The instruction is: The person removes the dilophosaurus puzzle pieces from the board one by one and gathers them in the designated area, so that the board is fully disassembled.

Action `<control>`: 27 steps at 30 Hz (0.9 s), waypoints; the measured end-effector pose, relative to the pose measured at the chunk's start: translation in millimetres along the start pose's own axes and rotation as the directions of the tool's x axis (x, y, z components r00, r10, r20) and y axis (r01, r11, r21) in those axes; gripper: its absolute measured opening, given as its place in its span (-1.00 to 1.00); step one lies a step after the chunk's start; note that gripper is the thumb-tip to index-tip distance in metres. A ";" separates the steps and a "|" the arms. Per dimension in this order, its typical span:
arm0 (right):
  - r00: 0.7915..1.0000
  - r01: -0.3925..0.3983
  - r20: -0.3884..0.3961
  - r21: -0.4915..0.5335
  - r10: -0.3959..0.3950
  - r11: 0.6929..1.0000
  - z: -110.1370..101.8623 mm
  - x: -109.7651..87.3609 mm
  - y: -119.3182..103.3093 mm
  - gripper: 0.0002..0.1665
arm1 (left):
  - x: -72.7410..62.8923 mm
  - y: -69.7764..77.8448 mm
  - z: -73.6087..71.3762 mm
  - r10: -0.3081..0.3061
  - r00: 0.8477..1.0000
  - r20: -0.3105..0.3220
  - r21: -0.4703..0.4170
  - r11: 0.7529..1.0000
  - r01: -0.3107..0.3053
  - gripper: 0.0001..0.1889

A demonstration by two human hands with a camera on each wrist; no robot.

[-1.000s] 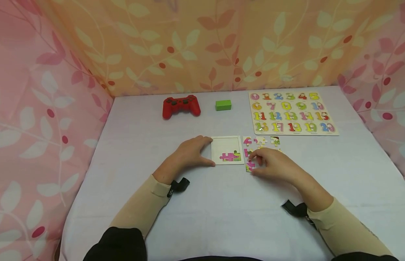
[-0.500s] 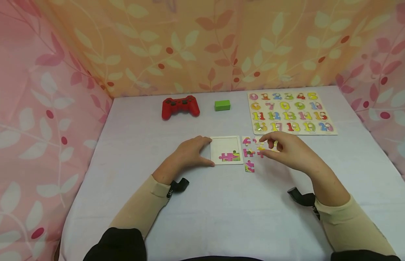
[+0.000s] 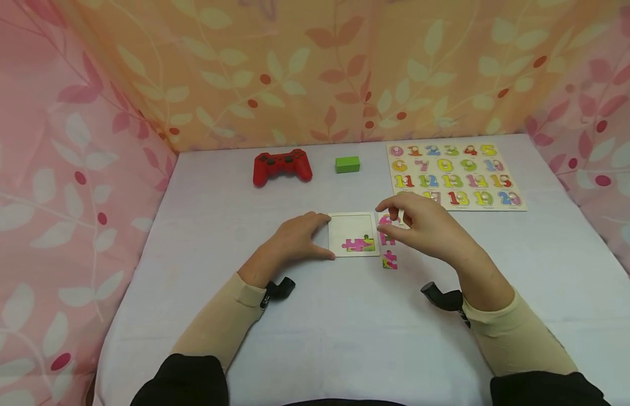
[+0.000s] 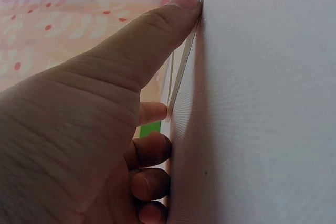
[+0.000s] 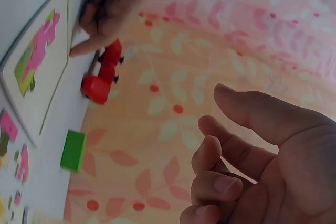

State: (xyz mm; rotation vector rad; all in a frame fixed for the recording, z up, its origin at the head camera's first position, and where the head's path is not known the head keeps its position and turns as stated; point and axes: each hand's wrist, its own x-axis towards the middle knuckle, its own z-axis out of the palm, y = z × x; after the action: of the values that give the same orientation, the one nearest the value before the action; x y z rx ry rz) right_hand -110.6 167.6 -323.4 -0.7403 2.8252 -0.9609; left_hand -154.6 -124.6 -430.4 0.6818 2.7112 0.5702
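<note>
My left hand grips the left side of a small white puzzle tray, thumb at the near corner and index finger at the far one. Some joined pink and green jigsaw pieces lie in its lower right part. Just right of the tray are loose jigsaw pieces, several of them covered by my right hand in the head view. That hand hovers above them, its thumb and index finger apart; the right wrist view shows nothing between them. From the left wrist, the thumb presses against the tray's edge.
A red game controller lies behind the tray to the left. Beside it is a green block. At the back right lies a board of numbers. Patterned cloth walls border the white table at the back and sides.
My right hand rises from the near loose pieces, shifts right and away over the others, then comes back left toward the tray. The left hand and tray stay in place.
</note>
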 end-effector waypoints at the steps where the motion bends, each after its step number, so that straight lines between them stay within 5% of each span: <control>1: 1.000 -0.001 0.011 0.000 0.001 1.000 2.9 1.7 -2.2 -0.62 | 0.4 0.0 0.5 -0.001 1.000 -0.001 0.003 1.000 0.001 0.00; 10: 0.988 -0.005 0.154 -0.024 0.008 1.000 39.9 18.0 -7.9 -0.56 | 0.7 0.5 1.9 -0.007 1.000 -0.012 0.003 1.000 0.007 -0.02; 18: 0.945 -0.138 0.290 -0.053 0.148 0.989 70.3 29.4 3.9 -0.50 | 0.6 -0.4 0.7 -0.006 1.000 -0.008 -0.001 1.000 0.006 -0.02; 27: 0.925 -0.213 0.293 -0.127 0.242 0.969 80.0 32.9 15.5 -0.58 | 1.1 0.6 0.6 -0.017 1.000 0.001 -0.001 1.000 0.017 0.00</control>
State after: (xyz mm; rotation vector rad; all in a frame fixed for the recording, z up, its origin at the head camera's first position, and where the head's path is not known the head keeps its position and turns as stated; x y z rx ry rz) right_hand -129.1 118.5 -393.9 -0.5006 2.6192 -0.6215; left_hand -155.1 -123.4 -430.8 0.6583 2.7128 0.5675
